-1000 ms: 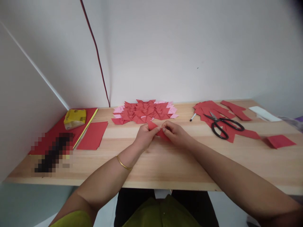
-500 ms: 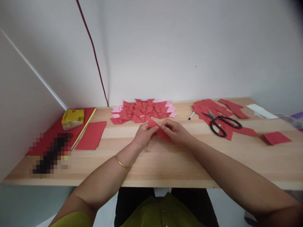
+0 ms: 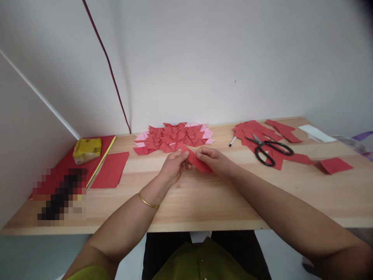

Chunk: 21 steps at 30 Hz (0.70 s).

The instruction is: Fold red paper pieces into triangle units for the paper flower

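Between my hands, just above the table, is a folded piece of red paper [image 3: 199,161], slanting down to the right. My left hand [image 3: 175,164] pinches its left edge between thumb and fingers. On its other side my right hand [image 3: 215,160] grips the paper, thumb on top. Some fingertips are hidden behind the paper. Right behind the hands lies a pile of folded red paper pieces [image 3: 171,136], with folded pink pieces [image 3: 208,134] showing at its edges.
Black-handled scissors [image 3: 266,149] lie on red paper scraps [image 3: 253,128] at the right, near a pen [image 3: 232,141] and a folded red square [image 3: 336,165]. At the left are red sheets [image 3: 110,170] and a yellow packet [image 3: 87,149]. A wall stands behind the wooden table [image 3: 204,210].
My hands have moved slightly apart, and more of the red paper shows between them. The whole view has shifted a little.
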Available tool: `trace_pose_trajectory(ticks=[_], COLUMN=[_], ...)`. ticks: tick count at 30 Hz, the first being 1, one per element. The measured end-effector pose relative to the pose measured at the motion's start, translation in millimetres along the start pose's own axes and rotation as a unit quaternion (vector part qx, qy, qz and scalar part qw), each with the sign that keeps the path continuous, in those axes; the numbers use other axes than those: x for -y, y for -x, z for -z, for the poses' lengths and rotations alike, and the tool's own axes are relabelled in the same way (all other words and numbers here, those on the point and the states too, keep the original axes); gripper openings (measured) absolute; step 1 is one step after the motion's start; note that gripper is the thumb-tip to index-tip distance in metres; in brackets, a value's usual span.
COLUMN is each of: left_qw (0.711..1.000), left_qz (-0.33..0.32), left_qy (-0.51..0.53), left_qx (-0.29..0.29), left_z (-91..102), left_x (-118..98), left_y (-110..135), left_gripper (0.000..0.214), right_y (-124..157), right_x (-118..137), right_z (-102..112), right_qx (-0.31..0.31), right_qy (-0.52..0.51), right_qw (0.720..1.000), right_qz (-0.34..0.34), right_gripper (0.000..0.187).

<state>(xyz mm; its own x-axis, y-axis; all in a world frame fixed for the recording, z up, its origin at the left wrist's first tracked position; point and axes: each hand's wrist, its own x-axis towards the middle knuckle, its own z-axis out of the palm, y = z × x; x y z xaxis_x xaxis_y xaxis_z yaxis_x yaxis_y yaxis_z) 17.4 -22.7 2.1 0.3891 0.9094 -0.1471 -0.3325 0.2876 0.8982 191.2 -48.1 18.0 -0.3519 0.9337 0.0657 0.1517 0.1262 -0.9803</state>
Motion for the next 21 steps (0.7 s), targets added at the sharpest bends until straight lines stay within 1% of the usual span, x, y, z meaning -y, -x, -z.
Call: trace_pose_trajectory(ticks=[4, 8, 10, 13, 17, 21], left_qw=[1.0, 1.0, 1.0, 1.0, 1.0, 1.0], left_qz=[0.01, 0.012, 0.007, 0.007, 0.013, 0.009], left_qy=[0.009, -0.003, -0.016, -0.019, -0.014, -0.026], left_qx=[-0.001, -0.007, -0.003, 0.005, 0.006, 0.003], left_z=[0.2, -1.5, -2.0, -1.2, 0.9, -1.0], left_x=[-0.9, -1.7, -1.6, -1.2, -0.4, 0.6], left_y=[-0.2, 1.8, 2.8, 3.1, 1.9, 1.9], left_gripper=[0.032, 0.032, 0.03, 0.027, 0.023, 0.023], right_y=[-0.3, -1.8, -2.6, -2.8, -2.0, -1.7], right_x=[-0.2, -3.1, -4.7, -6.6, -8.2, -8.6], right_z=[-1.1, -1.3, -0.9, -0.4, -0.5, -0.9], right_qx=[0.004, -0.053, -0.071, -0.062, -0.02, -0.027], right_qy=[-0.014, 0.052, 0.084, 0.084, 0.034, 0.028], right_qw=[1.0, 0.997, 0.994, 0.994, 0.999, 0.999], right_qz=[0.006, 0.017, 0.027, 0.032, 0.023, 0.023], right_gripper=[0.03, 0.029, 0.028, 0.028, 0.029, 0.029])
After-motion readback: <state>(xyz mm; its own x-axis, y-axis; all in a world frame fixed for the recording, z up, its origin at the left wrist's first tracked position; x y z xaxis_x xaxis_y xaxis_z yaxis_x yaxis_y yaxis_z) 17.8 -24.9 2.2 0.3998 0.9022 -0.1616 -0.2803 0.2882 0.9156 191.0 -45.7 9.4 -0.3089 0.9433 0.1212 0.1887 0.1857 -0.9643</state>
